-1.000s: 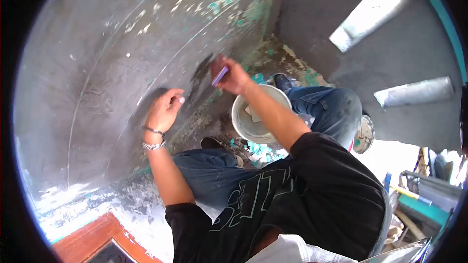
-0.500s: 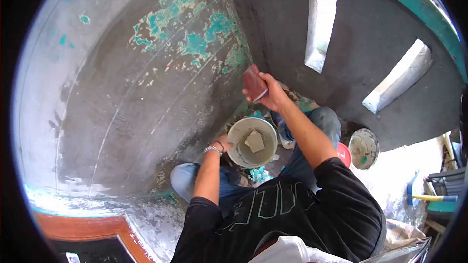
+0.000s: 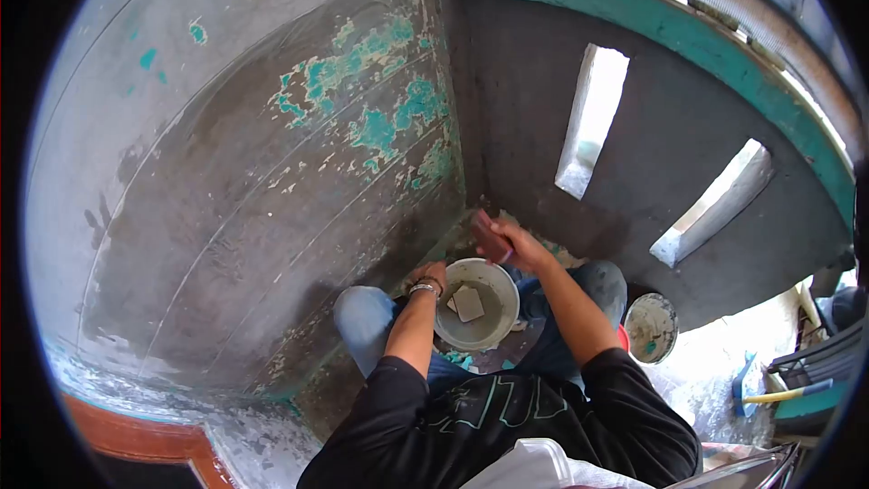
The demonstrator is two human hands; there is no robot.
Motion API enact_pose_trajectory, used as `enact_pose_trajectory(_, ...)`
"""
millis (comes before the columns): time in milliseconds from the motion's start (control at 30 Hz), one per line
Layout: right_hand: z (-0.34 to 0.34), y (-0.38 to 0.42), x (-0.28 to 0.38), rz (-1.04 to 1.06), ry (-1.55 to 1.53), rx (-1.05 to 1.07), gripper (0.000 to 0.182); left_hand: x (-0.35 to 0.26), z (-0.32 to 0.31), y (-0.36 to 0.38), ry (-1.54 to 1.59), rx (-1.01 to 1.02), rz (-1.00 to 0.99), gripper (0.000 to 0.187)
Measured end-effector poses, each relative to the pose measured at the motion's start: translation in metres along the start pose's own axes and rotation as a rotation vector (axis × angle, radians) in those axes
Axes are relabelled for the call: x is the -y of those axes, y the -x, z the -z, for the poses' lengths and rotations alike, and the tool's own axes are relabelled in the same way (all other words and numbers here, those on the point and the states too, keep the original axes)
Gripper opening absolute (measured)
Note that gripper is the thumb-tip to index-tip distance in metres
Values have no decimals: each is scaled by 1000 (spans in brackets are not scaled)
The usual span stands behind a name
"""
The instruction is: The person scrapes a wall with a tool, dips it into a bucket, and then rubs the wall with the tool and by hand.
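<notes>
My right hand (image 3: pixel 521 246) is closed round a reddish-brown sanding block (image 3: pixel 491 240), held above the far right side of a whitish bucket (image 3: pixel 510 294). Inside the bucket a pale, squarish piece (image 3: pixel 468 303) lies in shallow grey water. My left hand (image 3: pixel 432 274), with bands at the wrist, is closed at the bucket's far left rim; its fingertips are partly hidden. The bucket stands on the floor between my knees. To the left rises a grey wall (image 3: pixel 226 244) with turquoise paint patches (image 3: pixel 376 131).
A darker wall (image 3: pixel 516 81) with two slot openings meets the left wall in a corner. Right of my knee stands a second, stained bucket (image 3: pixel 652 330), with a red object partly hidden beside it. A brush with a yellow handle (image 3: pixel 786 395) lies farther right. Turquoise flakes lie near the bucket.
My right hand has lowered the sanding block toward the bucket and turned it. The camera view has tilted up, showing more of the walls' upper parts. My left hand stays by the bucket rim.
</notes>
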State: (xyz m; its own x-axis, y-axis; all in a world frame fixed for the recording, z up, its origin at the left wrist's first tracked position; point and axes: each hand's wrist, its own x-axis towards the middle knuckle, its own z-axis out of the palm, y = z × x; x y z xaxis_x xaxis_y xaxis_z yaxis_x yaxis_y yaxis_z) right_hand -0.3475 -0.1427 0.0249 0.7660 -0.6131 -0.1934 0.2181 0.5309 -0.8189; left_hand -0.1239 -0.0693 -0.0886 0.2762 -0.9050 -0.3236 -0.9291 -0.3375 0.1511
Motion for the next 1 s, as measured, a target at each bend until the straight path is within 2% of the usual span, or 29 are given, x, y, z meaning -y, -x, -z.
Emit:
enact_pose_trajectory(33,6,2,-12,6,21,-7,50,-10,-2,-10,-28,-3,-26,29)
enact_pose_trajectory(100,25,5,-30,-125,241,-110,42,-31,6,-24,-33,18,-115,26)
enact_pose_trajectory(133,31,3,-34,-188,418,-55,38,-38,6,-32,-24,6,-128,26)
enact_pose_trajectory(200,39,-5,-52,-252,559,54,41,-48,-6,-41,60,-53,-278,25)
enact_pose_trajectory(233,39,-3,-61,-278,601,89,41,-58,0,-42,85,9,-283,27)
enact_pose_trajectory(300,32,3,-77,-282,485,-81,43,-71,-1,-37,83,-35,-334,27)
enact_pose_trajectory(333,29,5,-80,-283,481,-74,43,-72,-5,-39,72,-87,-384,26)
enact_pose_trajectory(400,31,10,-85,-322,360,-117,46,-66,-10,-42,124,-102,-365,31)
enact_pose_trajectory(433,44,8,-96,-325,354,-108,46,-62,-4,-38,235,-36,-325,33)
enact_pose_trajectory(467,60,2,-108,-450,391,-81,44,-57,2,-38,343,25,-283,36)
enact_pose_trajectory(567,119,-34,-161,-661,506,16,40,-42,2,-34,389,31,-249,42)
enact_pose_trajectory(600,127,-47,-174,-757,576,61,38,-41,1,-27,414,38,-222,43)
enact_pose_trajectory(633,111,-45,-168,-766,585,93,38,-37,-16,-28,377,10,-283,45)
enact_pose_trajectory(667,80,-33,-149,-673,887,-60,36,-33,-30,-32,335,-19,-337,48)
enact_pose_trajectory(700,55,-36,-140,-545,1179,-206,35,-35,-17,-18,317,17,-351,50)
enact_pose_trajectory(767,104,-63,-219,-457,1388,-229,39,-41,24,18,341,1,-418,54)
enact_pose_trajectory(800,110,-64,-250,-281,1421,-408,42,-36,37,29,376,-50,-480,55)
enact_pose_trajectory(833,112,-62,-278,-103,1423,-586,45,-27,46,40,369,-72,-412,55)
enact_pose_trajectory(867,109,-50,-292,-67,1805,-390,50,-18,54,50,362,-152,-474,56)
enact_pose_trajectory(900,105,-51,-279,-252,1821,-176,53,-11,62,58,351,-234,-547,56)
enact_pose_trajectory(933,103,-53,-268,-425,1805,46,56,0,80,67,342,-254,-509,56)
enact_pose_trajectory(967,102,-64,-246,-809,1388,255,56,12,102,76,325,-134,-501,56)
enact_pose_trajectory(1000,104,-61,-244,-797,1411,290,56,25,120,80,313,-17,-490,56)
